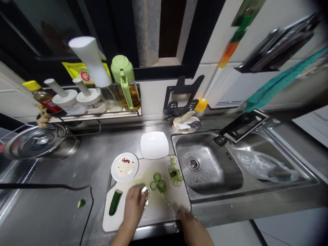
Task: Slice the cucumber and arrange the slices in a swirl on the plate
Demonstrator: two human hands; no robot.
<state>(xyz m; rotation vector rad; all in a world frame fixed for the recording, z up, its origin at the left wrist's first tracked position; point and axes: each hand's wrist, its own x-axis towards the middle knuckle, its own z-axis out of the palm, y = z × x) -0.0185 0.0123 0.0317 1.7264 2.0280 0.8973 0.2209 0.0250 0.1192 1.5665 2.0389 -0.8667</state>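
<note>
The knife (pixel 167 202) is held by the right hand (pixel 192 225), its grip closed on the handle. The fingers of the left hand (pixel 135 201) are bent low over the cutting board (pixel 151 213); whether anything is pinched there cannot be told. Cucumber slices (pixel 161 185) are gathered at the blade's tip, and a second cluster of slices (pixel 175 173) is spread along the board's right side. To the left of the left hand, a cucumber piece (pixel 115 202) is laid. The board's upper left corner is overlapped by a round plate (pixel 114 168) bearing red bits. Farther left, a cucumber end (pixel 81 203) is seen on the worktop (pixel 58 215).
</note>
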